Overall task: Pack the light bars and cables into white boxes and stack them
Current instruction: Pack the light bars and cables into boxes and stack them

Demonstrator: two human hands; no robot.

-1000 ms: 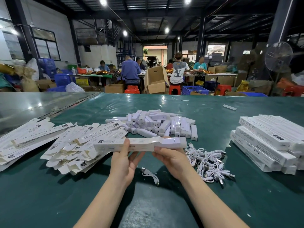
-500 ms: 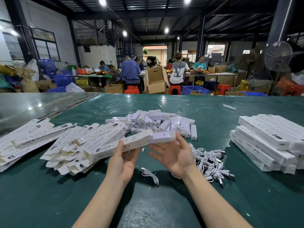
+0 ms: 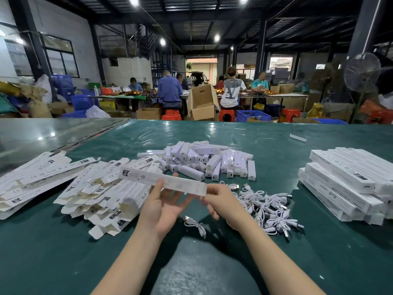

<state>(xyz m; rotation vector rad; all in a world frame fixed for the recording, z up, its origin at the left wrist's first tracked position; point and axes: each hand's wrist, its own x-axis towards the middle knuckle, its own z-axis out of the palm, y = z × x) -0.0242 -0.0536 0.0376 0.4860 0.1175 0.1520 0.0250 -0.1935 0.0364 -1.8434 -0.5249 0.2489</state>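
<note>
Nearest the camera, on the green worktop (image 3: 63, 252), one loose cable (image 3: 194, 225) lies between the two forearms. Just above it both hands hold one long white box (image 3: 148, 177) clear of the surface, tilted a little with its left end farther away. The left hand (image 3: 163, 207) supports it near the middle, thumb on the front face and fingers (image 3: 180, 196) behind. The right hand (image 3: 221, 201) has its fingers curled round the right end, pinching it.

The step looks like closing that right end; whether a bar and cable are already inside cannot be seen. To do it well, the left hand should keep the box level so nothing slides toward the far end. The right hand should press the flap flush before letting go.

Just beside the right hand sits the cable pile (image 3: 268, 207), and to the left the flat cartons (image 3: 102, 188) are fanned out. Behind the box lies the heap of light bars (image 3: 208, 160). Well to the right is the packed stack (image 3: 344, 179); a finished box would best go there lengthwise, edges aligned with those below. Farther off, people (image 3: 170, 90) sit at other tables.
</note>
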